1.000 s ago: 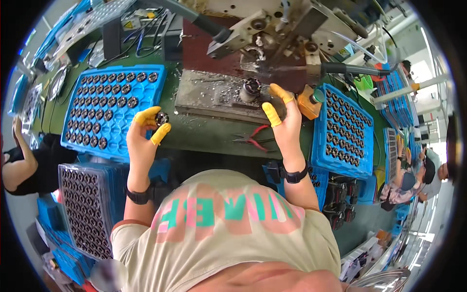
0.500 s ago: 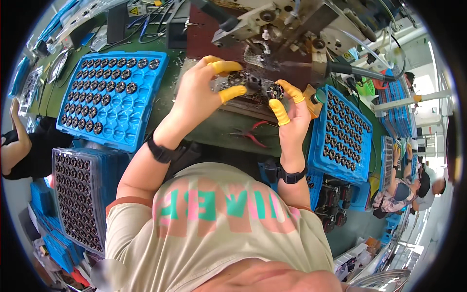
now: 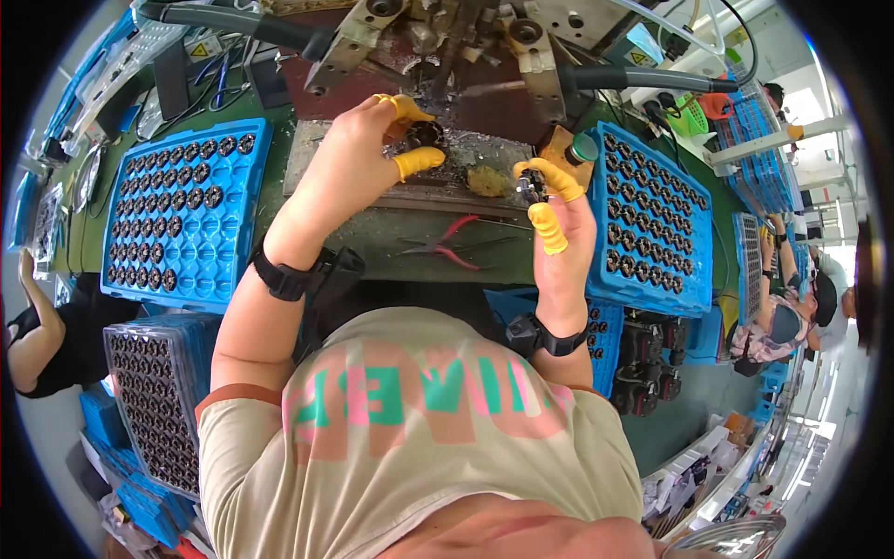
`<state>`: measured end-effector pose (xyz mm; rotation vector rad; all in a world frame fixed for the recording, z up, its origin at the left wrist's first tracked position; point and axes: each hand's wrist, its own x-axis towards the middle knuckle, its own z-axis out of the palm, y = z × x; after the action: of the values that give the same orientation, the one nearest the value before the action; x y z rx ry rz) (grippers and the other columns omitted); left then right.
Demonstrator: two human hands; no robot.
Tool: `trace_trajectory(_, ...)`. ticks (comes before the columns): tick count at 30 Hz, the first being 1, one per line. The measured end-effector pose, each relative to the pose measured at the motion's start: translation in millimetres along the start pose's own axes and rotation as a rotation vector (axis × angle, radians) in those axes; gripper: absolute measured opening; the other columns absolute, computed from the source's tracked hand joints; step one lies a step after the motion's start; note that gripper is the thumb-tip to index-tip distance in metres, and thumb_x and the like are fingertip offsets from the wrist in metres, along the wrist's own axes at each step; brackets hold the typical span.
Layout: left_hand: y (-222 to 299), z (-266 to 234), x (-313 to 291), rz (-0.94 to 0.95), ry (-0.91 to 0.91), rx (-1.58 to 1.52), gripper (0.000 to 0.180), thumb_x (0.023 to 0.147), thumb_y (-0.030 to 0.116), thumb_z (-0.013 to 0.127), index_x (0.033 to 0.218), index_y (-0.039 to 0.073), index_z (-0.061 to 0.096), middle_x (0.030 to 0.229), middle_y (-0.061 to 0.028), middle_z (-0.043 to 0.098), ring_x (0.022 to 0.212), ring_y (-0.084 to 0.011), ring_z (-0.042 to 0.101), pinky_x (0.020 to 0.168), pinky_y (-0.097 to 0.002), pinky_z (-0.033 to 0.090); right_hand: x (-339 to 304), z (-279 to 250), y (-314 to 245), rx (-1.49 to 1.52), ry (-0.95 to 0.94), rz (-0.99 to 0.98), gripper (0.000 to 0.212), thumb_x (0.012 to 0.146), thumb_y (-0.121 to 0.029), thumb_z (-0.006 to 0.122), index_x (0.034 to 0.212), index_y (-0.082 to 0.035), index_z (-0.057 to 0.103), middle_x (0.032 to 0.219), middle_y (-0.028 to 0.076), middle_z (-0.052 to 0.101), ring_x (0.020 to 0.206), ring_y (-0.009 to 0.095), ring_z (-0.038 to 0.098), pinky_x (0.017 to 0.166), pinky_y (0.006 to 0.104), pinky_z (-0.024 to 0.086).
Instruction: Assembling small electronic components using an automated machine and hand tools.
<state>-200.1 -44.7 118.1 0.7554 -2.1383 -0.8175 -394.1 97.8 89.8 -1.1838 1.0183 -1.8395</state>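
A worker in a beige T-shirt sits at a green table (image 3: pixel 368 247), yellow covers on thumbs and forefingers, a dark band on each wrist. The left hand (image 3: pixel 349 158) reaches toward the table's far edge, thumb and forefinger on either side of a round black part (image 3: pixel 425 137) over a metal plate (image 3: pixel 456 198) strewn with shavings; whether they press on it cannot be told. The right hand (image 3: pixel 566 233) pinches a small black part (image 3: pixel 532 184) between thumb and forefinger, above the plate's near right corner. Just left of that hand, a brownish lump (image 3: pixel 487 182) sits on the plate; just beyond it stands an orange box (image 3: pixel 556 149) beside a green cap (image 3: pixel 584 149). Pliers (image 3: pixel 456 257) with red handles lie at the middle of the table's near edge. A blue tray (image 3: pixel 237 210) on the table's left side carries rows of round parts, with bare slots toward its right edge and near right corner. Another blue tray (image 3: pixel 652 300), on the table's right side, is filled with similar parts. A machine (image 3: pixel 540 74) stands along the far edge. Loaded trays (image 3: pixel 154 401) are stacked below the table's near left corner.
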Motion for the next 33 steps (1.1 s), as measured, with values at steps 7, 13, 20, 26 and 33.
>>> trace_trajectory(7, -7.9, 16.3, -9.8, 0.046, 0.111, 0.056, 0.047, 0.075, 0.020, 0.082, 0.113, 0.000, 0.062, 0.098, -0.0139, 0.064, 0.087, -0.0266, 0.064, 0.078, -0.0339, 0.051, 15.0, -35.8, 9.5, -1.234, 0.249, -0.448, 0.039, 0.080, -0.010, 0.077, 0.114, 0.000, 0.059, 0.118, 0.017, 0.063, 0.111, 0.034, 0.058, 0.095, 0.0404, 0.046)
trace_trajectory(13, -11.8, 10.5, -28.1, 0.034, 0.171, -0.096, 0.073, 0.075, 0.020, 0.082, 0.137, 0.004, 0.046, 0.114, -0.0125, 0.065, 0.099, -0.0245, 0.062, 0.087, -0.0329, 0.048, 20.4, -44.3, 22.3, -1.339, 0.235, -0.446, 0.038, 0.083, -0.010, 0.074, 0.115, 0.002, 0.056, 0.123, 0.020, 0.060, 0.115, 0.039, 0.056, 0.096, 0.0434, 0.045)
trace_trajectory(20, -13.6, -83.1, -83.7, -0.197, -0.060, 0.275, 0.049, 0.079, 0.017, 0.077, 0.124, 0.006, 0.061, 0.110, -0.0125, 0.067, 0.100, -0.0269, 0.063, 0.086, -0.0334, 0.049, 13.6, -46.1, 26.4, -1.443, 0.168, -0.435, 0.037, 0.084, -0.009, 0.072, 0.116, 0.001, 0.055, 0.128, 0.020, 0.058, 0.121, 0.039, 0.052, 0.101, 0.0446, 0.041)
trace_trajectory(26, -70.0, -163.5, -83.4, -0.380, -0.075, 0.488, 0.025, 0.081, 0.013, 0.072, 0.103, 0.002, 0.071, 0.098, -0.0164, 0.070, 0.092, -0.0304, 0.067, 0.081, -0.0391, 0.052, 15.0, -56.9, 20.4, -1.464, 0.139, -0.454, 0.036, 0.088, -0.013, 0.069, 0.116, 0.004, 0.056, 0.128, 0.023, 0.057, 0.118, 0.041, 0.053, 0.099, 0.0445, 0.042)
trace_trajectory(33, -151.7, -169.3, -52.4, -0.088, -0.165, 0.579, 0.026, 0.083, 0.014, 0.070, 0.104, -0.001, 0.067, 0.101, -0.0170, 0.067, 0.096, -0.0323, 0.064, 0.085, -0.0385, 0.050, -3.2, -91.8, -41.5, -0.803, 0.231, -0.133, 0.041, 0.084, -0.004, 0.072, 0.123, -0.002, 0.060, 0.120, 0.007, 0.061, 0.113, 0.016, 0.054, 0.097, 0.0293, 0.041)
